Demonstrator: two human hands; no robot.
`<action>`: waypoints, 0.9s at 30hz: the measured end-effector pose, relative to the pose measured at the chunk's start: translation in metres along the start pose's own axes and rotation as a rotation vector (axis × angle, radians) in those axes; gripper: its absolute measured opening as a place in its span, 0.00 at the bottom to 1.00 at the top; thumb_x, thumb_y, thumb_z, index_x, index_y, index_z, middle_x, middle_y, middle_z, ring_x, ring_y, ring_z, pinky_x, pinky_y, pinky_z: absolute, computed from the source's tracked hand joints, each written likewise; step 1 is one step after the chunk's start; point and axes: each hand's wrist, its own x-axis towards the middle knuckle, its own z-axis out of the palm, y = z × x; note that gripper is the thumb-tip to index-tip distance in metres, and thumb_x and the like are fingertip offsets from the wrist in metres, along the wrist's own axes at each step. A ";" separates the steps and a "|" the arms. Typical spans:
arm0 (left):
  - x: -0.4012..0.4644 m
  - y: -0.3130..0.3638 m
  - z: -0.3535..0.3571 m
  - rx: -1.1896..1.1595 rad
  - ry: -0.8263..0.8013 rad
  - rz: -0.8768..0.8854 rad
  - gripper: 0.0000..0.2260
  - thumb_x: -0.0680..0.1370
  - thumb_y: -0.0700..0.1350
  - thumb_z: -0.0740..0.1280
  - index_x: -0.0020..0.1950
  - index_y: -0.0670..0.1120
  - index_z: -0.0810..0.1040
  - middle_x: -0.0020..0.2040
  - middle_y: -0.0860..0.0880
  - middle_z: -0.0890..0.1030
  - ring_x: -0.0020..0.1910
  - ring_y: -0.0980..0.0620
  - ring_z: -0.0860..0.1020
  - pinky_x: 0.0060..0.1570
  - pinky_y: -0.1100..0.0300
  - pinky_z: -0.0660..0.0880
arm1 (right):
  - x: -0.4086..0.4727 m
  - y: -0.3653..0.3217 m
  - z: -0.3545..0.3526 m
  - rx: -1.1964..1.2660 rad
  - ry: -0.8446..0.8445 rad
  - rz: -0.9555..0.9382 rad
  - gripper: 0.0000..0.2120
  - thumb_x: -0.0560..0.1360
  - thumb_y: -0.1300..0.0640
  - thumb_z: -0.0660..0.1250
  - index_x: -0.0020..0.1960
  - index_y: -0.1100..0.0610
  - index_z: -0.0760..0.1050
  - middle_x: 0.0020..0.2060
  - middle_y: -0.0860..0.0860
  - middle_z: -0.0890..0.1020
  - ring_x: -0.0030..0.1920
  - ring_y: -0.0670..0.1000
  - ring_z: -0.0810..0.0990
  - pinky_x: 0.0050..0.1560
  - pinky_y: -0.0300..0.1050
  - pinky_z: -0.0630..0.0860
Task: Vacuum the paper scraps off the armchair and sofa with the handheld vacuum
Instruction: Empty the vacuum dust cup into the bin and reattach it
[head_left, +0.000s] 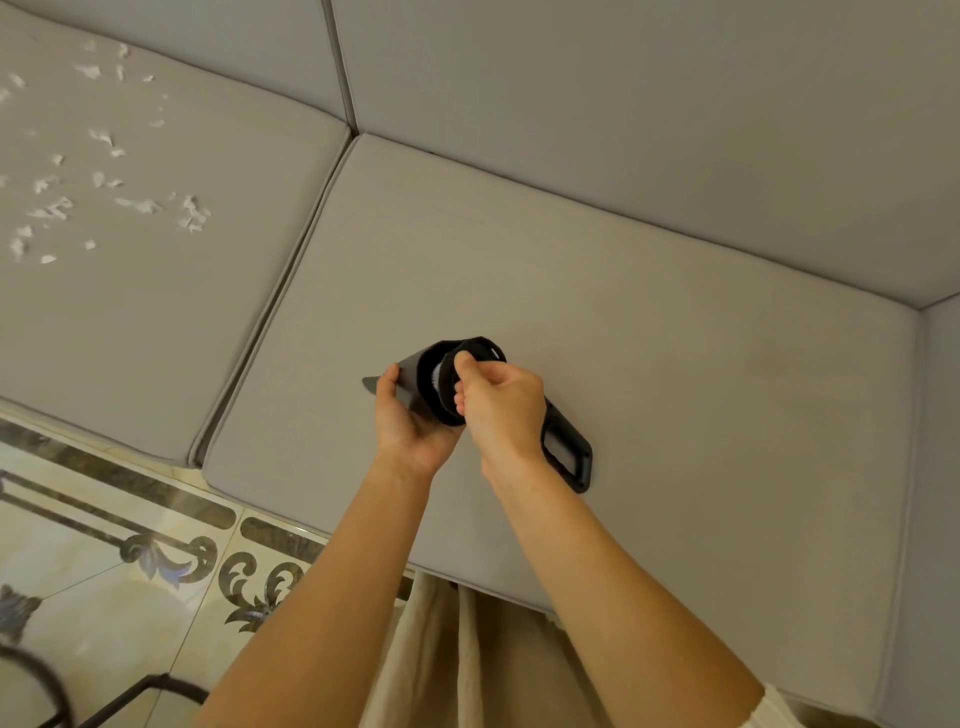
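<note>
Cupped under the smooth dark nozzle cone (410, 384), left hand (410, 421) grips it; right hand (501, 402) pinches the round black filter (447, 384) (vacuum body (566, 452) lies on the woven grey sofa cushion (649, 338)). Ragged white paper scraps (104, 176) litter the far-left cushion.

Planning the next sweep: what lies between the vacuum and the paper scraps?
In the head view, bare grey cushion, then the seam between the two seat cushions, separates the vacuum from the paper scraps.

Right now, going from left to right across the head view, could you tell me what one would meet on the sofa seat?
Paper scraps on the left seat cushion → the seam between cushions → left hand holding the vacuum's nozzle cup → right hand gripping the filter → the vacuum handle lying on the right cushion.
</note>
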 end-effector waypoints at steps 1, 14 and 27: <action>0.001 0.001 -0.001 -0.025 -0.005 0.019 0.23 0.79 0.57 0.61 0.60 0.39 0.77 0.51 0.39 0.83 0.54 0.44 0.81 0.62 0.53 0.74 | 0.000 0.000 0.001 0.012 0.017 -0.001 0.17 0.78 0.56 0.67 0.30 0.53 0.76 0.24 0.44 0.78 0.30 0.43 0.79 0.48 0.45 0.81; 0.004 -0.004 -0.009 -0.012 -0.070 0.027 0.22 0.80 0.58 0.60 0.59 0.41 0.78 0.44 0.45 0.84 0.49 0.49 0.80 0.62 0.57 0.73 | 0.010 -0.005 0.013 -0.067 -0.118 0.087 0.17 0.79 0.56 0.65 0.32 0.55 0.76 0.27 0.48 0.79 0.28 0.43 0.79 0.52 0.47 0.81; 0.000 0.029 -0.005 0.222 0.027 -0.063 0.26 0.76 0.58 0.63 0.66 0.43 0.76 0.55 0.41 0.83 0.55 0.43 0.81 0.54 0.49 0.76 | 0.011 0.010 0.005 -0.489 -0.227 -0.344 0.07 0.76 0.56 0.69 0.46 0.59 0.82 0.39 0.50 0.85 0.37 0.43 0.79 0.38 0.26 0.72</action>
